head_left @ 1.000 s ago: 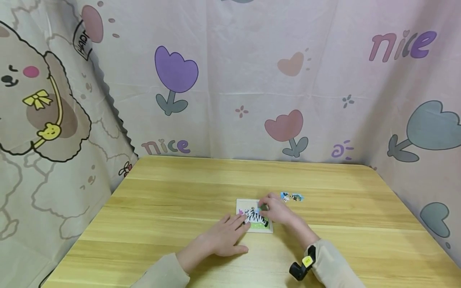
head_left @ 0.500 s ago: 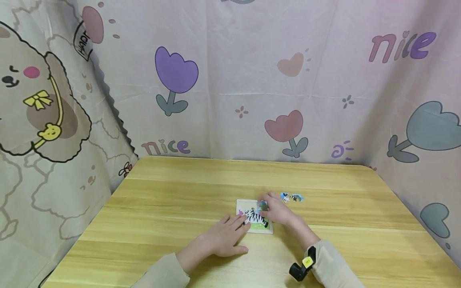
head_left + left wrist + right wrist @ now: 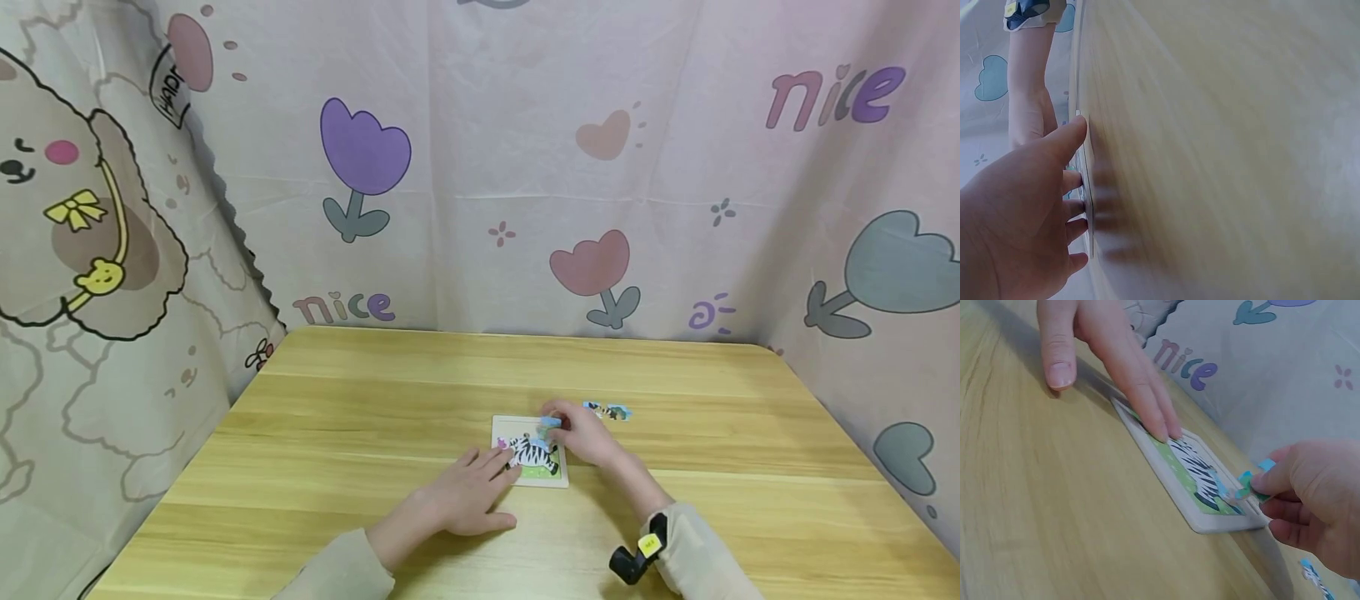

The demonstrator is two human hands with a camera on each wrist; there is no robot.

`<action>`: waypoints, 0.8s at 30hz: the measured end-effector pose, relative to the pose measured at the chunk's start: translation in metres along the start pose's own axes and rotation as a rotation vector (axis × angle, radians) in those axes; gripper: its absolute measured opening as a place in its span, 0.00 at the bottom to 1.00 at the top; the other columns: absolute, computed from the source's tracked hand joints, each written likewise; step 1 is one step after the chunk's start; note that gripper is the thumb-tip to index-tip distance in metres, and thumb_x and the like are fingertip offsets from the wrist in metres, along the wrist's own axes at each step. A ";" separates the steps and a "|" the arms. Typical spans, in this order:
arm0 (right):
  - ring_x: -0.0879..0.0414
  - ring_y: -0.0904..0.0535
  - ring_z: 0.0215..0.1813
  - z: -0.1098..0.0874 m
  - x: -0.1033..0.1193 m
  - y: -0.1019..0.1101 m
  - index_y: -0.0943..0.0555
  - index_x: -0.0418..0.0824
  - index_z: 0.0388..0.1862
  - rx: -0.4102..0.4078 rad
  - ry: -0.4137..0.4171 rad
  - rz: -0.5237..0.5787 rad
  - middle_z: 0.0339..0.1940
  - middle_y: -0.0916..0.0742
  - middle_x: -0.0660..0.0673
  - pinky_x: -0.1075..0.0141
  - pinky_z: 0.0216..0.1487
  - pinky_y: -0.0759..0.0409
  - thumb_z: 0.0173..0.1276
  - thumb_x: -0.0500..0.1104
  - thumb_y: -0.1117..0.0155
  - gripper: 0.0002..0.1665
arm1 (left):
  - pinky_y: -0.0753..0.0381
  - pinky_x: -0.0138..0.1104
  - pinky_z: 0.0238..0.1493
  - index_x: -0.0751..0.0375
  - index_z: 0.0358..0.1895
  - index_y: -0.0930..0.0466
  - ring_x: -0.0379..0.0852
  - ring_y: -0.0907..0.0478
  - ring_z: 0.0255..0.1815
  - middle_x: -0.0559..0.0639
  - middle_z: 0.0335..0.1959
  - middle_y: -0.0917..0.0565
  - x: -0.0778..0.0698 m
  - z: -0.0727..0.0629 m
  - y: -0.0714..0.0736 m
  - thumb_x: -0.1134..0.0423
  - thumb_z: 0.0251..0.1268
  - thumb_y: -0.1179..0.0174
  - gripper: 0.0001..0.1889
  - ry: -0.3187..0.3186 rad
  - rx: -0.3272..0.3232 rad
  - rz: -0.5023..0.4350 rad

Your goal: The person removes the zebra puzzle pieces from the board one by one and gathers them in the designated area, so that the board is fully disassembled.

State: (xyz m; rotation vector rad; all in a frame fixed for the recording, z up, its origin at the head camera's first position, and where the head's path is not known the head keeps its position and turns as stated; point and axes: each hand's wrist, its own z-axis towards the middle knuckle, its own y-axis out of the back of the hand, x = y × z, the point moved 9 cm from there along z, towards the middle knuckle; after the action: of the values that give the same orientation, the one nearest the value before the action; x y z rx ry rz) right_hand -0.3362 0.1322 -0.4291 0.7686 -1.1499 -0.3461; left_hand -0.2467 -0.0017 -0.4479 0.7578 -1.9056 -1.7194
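Note:
A small jigsaw puzzle in a pale frame (image 3: 1210, 523) lies on the table, with a zebra on green grass (image 3: 534, 453) pictured in it. My left hand (image 3: 472, 497) rests on its left part, fingers straight, covering some of the picture. Between thumb and fingers, my right hand (image 3: 587, 433) pinches a blue and green puzzle piece (image 3: 1245, 485) at the puzzle's upper right. That piece is tilted, and I cannot tell whether it touches the frame. Bare tray shows along the puzzle's top. Beyond the right hand lie two loose puzzle pieces (image 3: 618, 412), side by side.
The light wooden table (image 3: 360, 400) extends around the puzzle on all sides. Printed curtains (image 3: 480, 167) hang behind it and at both sides. A black camera (image 3: 637, 560) is strapped to the right wrist.
My right hand has shifted slightly right, and the pinched piece has turned so its blue part shows at the top. The left hand stays put on the puzzle.

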 end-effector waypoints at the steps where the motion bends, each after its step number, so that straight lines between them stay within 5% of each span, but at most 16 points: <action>1: 0.58 0.26 0.32 -0.001 -0.001 0.002 0.22 0.36 0.48 -0.005 0.000 0.006 0.31 0.18 0.48 0.67 0.34 0.25 0.58 0.30 0.38 0.17 | 0.48 0.48 0.69 0.53 0.71 0.43 0.50 0.52 0.73 0.53 0.73 0.47 0.000 0.000 0.000 0.34 0.64 0.59 0.38 0.000 -0.001 -0.002; 8: 0.56 0.29 0.29 -0.010 -0.015 0.026 0.23 0.34 0.47 -0.067 -0.020 0.049 0.27 0.20 0.48 0.68 0.30 0.29 0.57 0.28 0.37 0.17 | 0.48 0.47 0.69 0.54 0.71 0.43 0.50 0.52 0.72 0.53 0.73 0.47 0.000 0.000 0.001 0.35 0.64 0.58 0.37 -0.002 -0.006 -0.002; 15: 0.56 0.27 0.32 -0.026 -0.045 0.057 0.23 0.33 0.48 -0.136 -0.094 0.044 0.30 0.19 0.46 0.67 0.34 0.27 0.57 0.30 0.37 0.18 | 0.47 0.48 0.69 0.54 0.71 0.42 0.50 0.51 0.72 0.53 0.73 0.46 -0.001 -0.001 0.001 0.35 0.64 0.57 0.37 -0.013 -0.016 -0.008; 24: 0.60 0.31 0.27 -0.044 -0.079 0.098 0.26 0.28 0.53 -0.224 -0.206 0.133 0.25 0.25 0.45 0.71 0.27 0.29 0.63 0.33 0.40 0.19 | 0.48 0.48 0.69 0.54 0.71 0.43 0.49 0.51 0.72 0.53 0.73 0.47 0.000 -0.001 0.002 0.36 0.65 0.56 0.37 -0.010 -0.011 -0.010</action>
State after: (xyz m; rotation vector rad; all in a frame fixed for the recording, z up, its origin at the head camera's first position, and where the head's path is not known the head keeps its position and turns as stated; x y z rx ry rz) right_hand -0.3402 0.2659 -0.4230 0.4654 -1.3232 -0.4413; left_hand -0.2461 -0.0019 -0.4460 0.7568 -1.9008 -1.7412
